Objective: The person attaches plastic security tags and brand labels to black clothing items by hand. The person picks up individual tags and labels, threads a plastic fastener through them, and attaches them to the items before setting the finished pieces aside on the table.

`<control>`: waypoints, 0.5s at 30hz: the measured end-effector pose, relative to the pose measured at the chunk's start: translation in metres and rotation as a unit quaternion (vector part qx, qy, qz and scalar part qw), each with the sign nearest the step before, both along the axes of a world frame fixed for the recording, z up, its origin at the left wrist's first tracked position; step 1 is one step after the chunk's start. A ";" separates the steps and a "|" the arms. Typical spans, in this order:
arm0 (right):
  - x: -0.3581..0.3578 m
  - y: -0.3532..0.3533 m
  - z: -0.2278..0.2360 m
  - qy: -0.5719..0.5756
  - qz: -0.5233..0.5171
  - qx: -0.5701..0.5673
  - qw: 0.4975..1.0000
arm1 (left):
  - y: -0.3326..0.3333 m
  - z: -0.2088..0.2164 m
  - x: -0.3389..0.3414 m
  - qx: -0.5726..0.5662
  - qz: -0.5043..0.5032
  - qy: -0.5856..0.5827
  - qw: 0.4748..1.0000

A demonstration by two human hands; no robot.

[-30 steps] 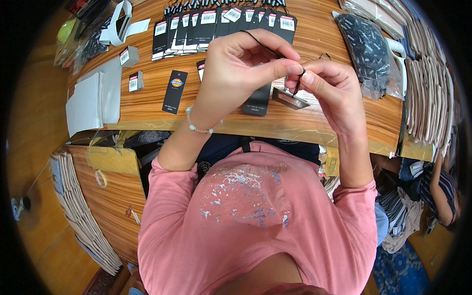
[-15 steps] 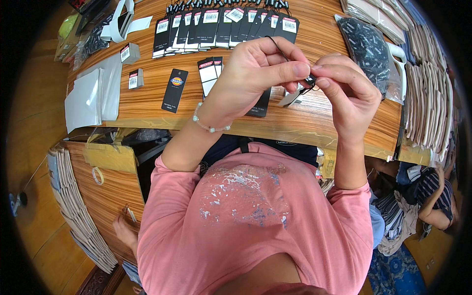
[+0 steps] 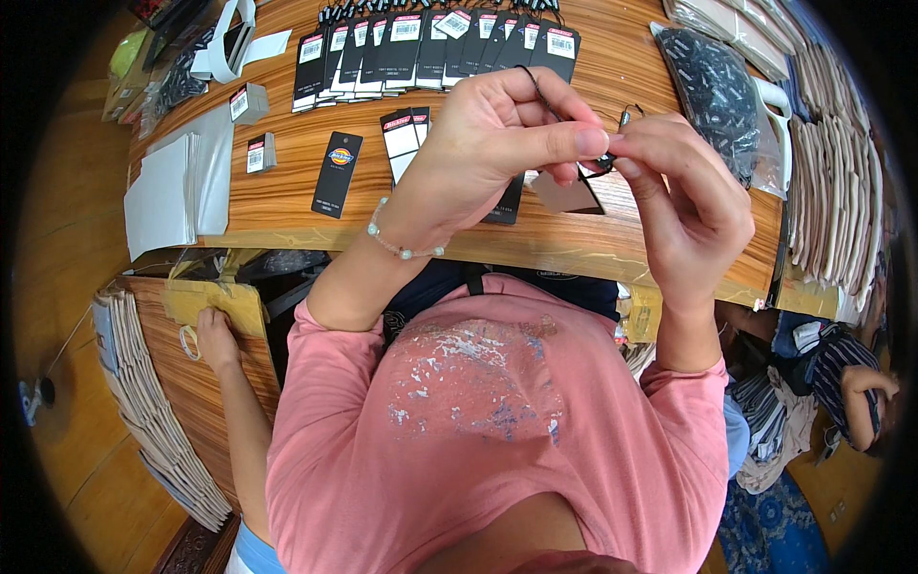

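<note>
My left hand (image 3: 502, 134), with a beaded bracelet at its wrist, pinches a black hang-tag cord (image 3: 537, 91) that loops over its index finger. Thumb and fingertip of my right hand (image 3: 693, 187) are closed on the same cord, close against the left fingertips. A small black plastic fastener (image 3: 624, 117) sticks up beside the right fingers. Below the hands hangs a hang tag (image 3: 566, 196), pale side showing, partly covered by the left fingers. Beneath the left hand lie black-and-white tags (image 3: 400, 143) and another black tag (image 3: 504, 206), both partly hidden.
A fanned row of corded black tags (image 3: 404, 53) lies at the back. To the left are a single black tag (image 3: 337, 177), sticker stacks (image 3: 251, 103) and white sheets (image 3: 161, 196). At right sit a bag of black cords (image 3: 708, 96) and folded garments (image 3: 832, 191). Another person's hand (image 3: 216, 335) is lower left.
The tag below my hands has turned to show its pale face, and the fastener now stands up by my right fingers. At lower left, another person's hand has reached up to the yellow tape.
</note>
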State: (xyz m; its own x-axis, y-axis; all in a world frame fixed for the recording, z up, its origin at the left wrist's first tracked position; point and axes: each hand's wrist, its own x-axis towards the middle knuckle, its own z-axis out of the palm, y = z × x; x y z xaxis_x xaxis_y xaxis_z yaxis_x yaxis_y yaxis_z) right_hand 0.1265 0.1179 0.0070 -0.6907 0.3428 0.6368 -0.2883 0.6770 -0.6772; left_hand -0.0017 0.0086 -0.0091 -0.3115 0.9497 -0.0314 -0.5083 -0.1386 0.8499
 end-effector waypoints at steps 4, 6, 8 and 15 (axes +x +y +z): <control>-0.002 -0.001 -0.005 0.020 -0.009 0.004 1.000 | 0.001 -0.001 0.000 0.005 0.000 -0.008 1.000; -0.003 0.000 -0.008 0.025 -0.013 0.001 1.000 | 0.003 -0.003 0.000 0.016 0.004 -0.006 1.000; -0.003 0.002 -0.007 0.008 0.007 -0.018 1.000 | 0.002 -0.003 0.000 0.019 0.009 -0.007 1.000; -0.001 0.005 -0.010 -0.018 0.090 -0.241 0.966 | 0.000 0.001 -0.002 0.017 0.014 0.010 1.000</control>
